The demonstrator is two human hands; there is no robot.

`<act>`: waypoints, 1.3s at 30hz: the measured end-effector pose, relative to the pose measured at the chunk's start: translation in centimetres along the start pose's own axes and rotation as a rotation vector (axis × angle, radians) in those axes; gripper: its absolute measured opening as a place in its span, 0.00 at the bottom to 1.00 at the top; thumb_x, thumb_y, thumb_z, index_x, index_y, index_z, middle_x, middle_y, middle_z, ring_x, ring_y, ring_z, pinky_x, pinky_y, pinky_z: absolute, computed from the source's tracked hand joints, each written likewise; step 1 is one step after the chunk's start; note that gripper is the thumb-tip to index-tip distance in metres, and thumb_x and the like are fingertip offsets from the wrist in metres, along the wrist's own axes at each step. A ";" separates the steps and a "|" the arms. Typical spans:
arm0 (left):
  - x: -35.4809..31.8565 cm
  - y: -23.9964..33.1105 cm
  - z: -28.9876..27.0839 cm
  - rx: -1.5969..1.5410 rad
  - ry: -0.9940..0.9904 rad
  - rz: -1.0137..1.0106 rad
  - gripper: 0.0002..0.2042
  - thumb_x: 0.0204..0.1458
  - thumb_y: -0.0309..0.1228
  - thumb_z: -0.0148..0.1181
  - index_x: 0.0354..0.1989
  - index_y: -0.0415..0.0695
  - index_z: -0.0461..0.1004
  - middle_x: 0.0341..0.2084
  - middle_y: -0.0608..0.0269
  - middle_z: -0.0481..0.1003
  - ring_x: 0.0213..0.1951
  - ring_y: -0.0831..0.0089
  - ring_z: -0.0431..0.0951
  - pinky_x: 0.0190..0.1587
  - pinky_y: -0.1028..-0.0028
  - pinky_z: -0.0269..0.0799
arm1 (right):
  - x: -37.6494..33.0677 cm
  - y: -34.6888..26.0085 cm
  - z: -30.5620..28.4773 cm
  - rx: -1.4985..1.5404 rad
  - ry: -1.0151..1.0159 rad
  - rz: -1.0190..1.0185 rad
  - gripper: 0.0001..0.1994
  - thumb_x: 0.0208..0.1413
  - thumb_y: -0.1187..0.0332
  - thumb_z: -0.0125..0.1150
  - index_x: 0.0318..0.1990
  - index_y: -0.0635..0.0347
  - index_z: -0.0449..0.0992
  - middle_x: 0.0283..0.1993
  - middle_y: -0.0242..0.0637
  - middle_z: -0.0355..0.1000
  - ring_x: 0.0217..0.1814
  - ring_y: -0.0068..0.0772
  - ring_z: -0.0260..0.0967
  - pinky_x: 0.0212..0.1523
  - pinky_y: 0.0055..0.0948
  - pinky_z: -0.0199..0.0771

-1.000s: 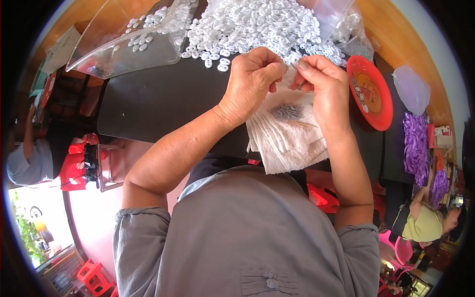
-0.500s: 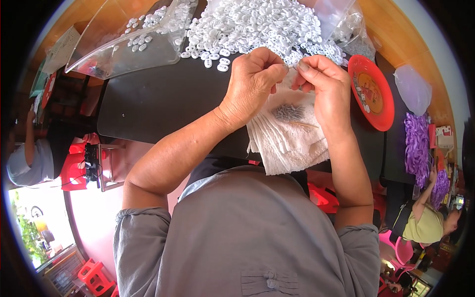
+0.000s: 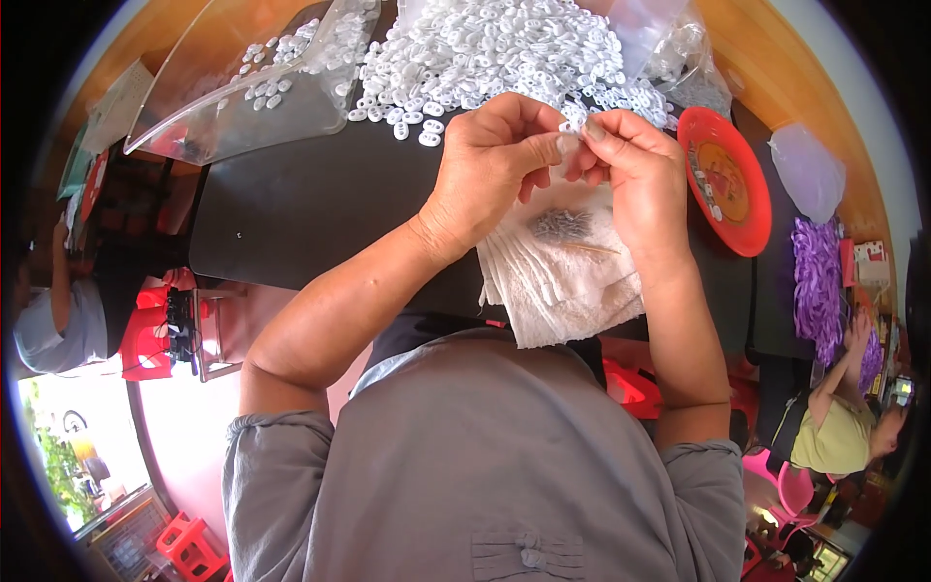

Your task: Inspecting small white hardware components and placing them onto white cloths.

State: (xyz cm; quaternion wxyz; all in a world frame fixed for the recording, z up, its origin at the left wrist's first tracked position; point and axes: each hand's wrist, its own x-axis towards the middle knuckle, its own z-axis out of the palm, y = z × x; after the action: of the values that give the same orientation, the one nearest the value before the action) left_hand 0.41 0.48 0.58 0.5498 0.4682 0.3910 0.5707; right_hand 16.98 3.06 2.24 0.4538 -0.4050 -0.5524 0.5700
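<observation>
My left hand (image 3: 495,165) and my right hand (image 3: 640,170) meet above the far side of a black table, thumbs and fingertips pinched together. Whatever they hold is too small and covered to make out; white pieces show right behind the fingertips. Beyond them spreads a big heap of white oval pieces (image 3: 485,53), each with two holes. Under my hands lies a folded cream towel (image 3: 558,306), bearing a small pile of thin grey metal bits (image 3: 561,225) and a thin stick (image 3: 606,249).
A clear plastic bin (image 3: 208,131) lies tipped at the left with white pieces inside. To the right are a red plate (image 3: 754,209) holding a few small pieces, clear plastic bags (image 3: 679,53) and a purple ribbon bundle (image 3: 818,291). People sit at both sides, one in a yellow-green shirt (image 3: 834,441).
My fingertips have come closer together, the left hand shifting slightly right. At the right, the other person's hands have moved up beside the purple bundle. The whole view has shifted slightly.
</observation>
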 end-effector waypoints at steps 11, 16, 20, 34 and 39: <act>-0.1 0.5 0.0 -0.061 -0.143 0.050 0.13 0.47 0.19 0.66 0.41 0.35 0.75 0.25 0.65 0.75 0.24 0.83 0.75 0.19 0.84 0.65 | -0.3 -0.6 -0.8 0.076 -0.172 0.032 0.08 0.58 0.68 0.57 0.36 0.66 0.75 0.28 0.31 0.72 0.26 0.22 0.68 0.28 0.20 0.64; -0.2 0.9 -0.3 -0.064 -0.149 0.038 0.12 0.45 0.19 0.68 0.39 0.34 0.75 0.24 0.64 0.74 0.25 0.81 0.78 0.18 0.85 0.65 | -0.6 -1.0 -0.5 0.111 -0.193 0.113 0.09 0.58 0.67 0.57 0.36 0.66 0.75 0.27 0.32 0.72 0.25 0.23 0.69 0.27 0.19 0.64; -0.6 1.1 -0.1 -0.031 -0.155 0.072 0.12 0.45 0.19 0.68 0.38 0.34 0.73 0.24 0.64 0.74 0.26 0.80 0.78 0.21 0.84 0.69 | -0.9 -1.2 -0.5 0.142 -0.223 0.119 0.10 0.58 0.66 0.58 0.37 0.67 0.75 0.26 0.33 0.71 0.24 0.25 0.70 0.27 0.19 0.64; -1.3 0.6 -0.3 -0.066 -0.238 0.276 0.12 0.44 0.18 0.68 0.36 0.36 0.73 0.30 0.61 0.76 0.29 0.76 0.78 0.30 0.80 0.74 | -1.4 -0.7 0.0 0.275 -0.261 0.126 0.10 0.56 0.67 0.61 0.34 0.68 0.76 0.23 0.32 0.70 0.20 0.21 0.67 0.20 0.16 0.59; -1.2 0.8 -0.3 -0.117 -0.245 0.189 0.11 0.45 0.19 0.68 0.35 0.36 0.73 0.28 0.60 0.77 0.28 0.76 0.78 0.26 0.82 0.70 | -1.3 -0.2 -0.3 0.336 -0.321 0.113 0.10 0.56 0.68 0.61 0.35 0.68 0.75 0.23 0.32 0.71 0.20 0.21 0.67 0.20 0.16 0.57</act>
State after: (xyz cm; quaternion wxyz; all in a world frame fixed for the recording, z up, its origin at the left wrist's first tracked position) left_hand -0.11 -0.72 1.13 0.5634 0.5361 0.2413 0.5804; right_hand 17.62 1.91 2.42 0.3884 -0.2584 -0.4913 0.7355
